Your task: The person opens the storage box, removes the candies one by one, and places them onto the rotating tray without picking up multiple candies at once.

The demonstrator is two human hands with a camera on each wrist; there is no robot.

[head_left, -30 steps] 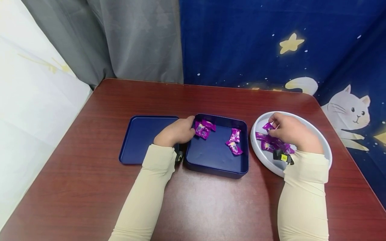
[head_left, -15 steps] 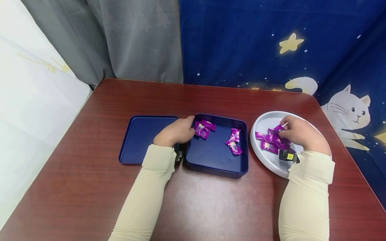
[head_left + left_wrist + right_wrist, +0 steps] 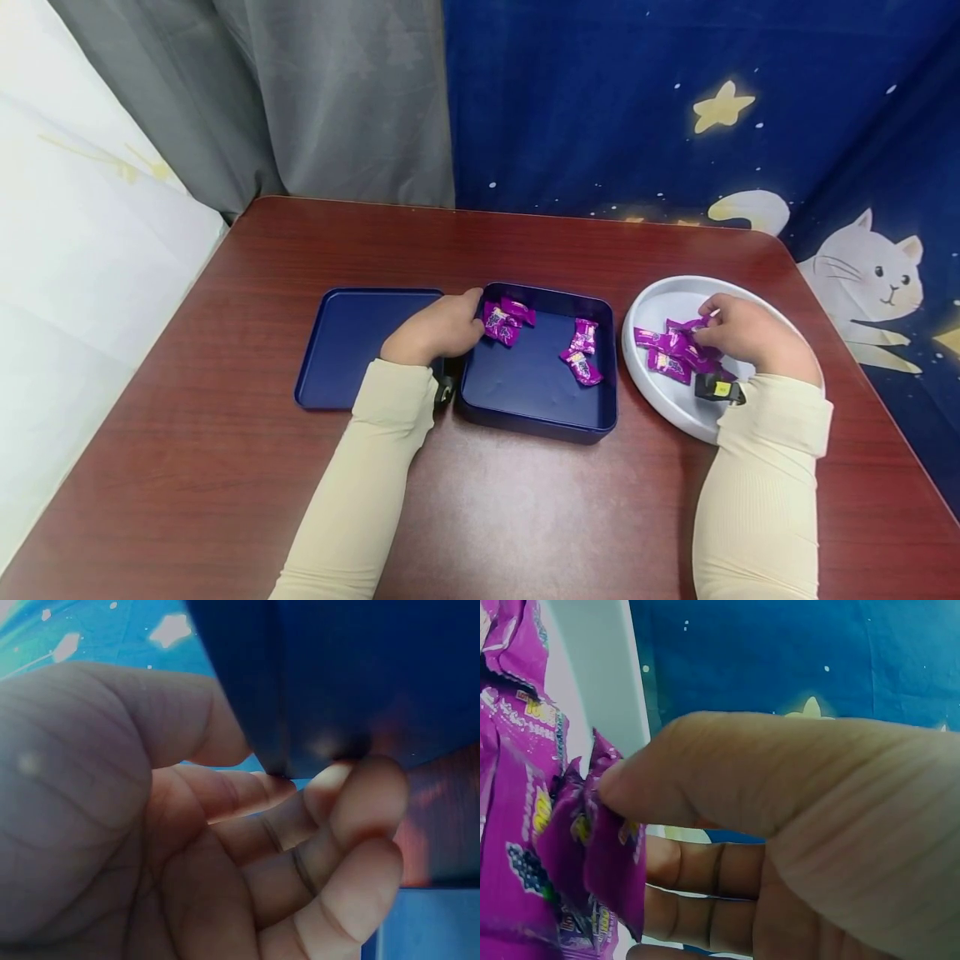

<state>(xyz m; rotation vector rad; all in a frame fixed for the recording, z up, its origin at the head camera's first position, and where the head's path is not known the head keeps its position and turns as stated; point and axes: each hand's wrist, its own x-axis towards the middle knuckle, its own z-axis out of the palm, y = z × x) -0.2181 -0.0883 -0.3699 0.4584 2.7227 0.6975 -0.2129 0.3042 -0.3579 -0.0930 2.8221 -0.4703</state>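
My left hand (image 3: 437,328) holds the left wall of an open dark blue box (image 3: 536,417), near its far corner. Seen from the left wrist, the fingers (image 3: 360,802) curl against the outside of that blue wall. Inside the box lie purple wrapped candies (image 3: 504,323) at the left and others (image 3: 581,354) at the right. Over the round white tray (image 3: 663,290), my right hand (image 3: 757,333) pinches a purple candy (image 3: 619,855) by its wrapper, thumb on the near side. More purple candies (image 3: 670,367) are heaped beneath and beside the fingers.
A flat dark blue lid (image 3: 360,342) lies left of the box, partly under the left wrist. The reddish-brown table (image 3: 525,517) has a grey curtain (image 3: 352,108) and a blue patterned curtain (image 3: 585,108) along its far edge.
A second ago my right hand was further left over the tray, at another candy. It shifted right within the tray and has barely moved since. My left hand stays at the box.
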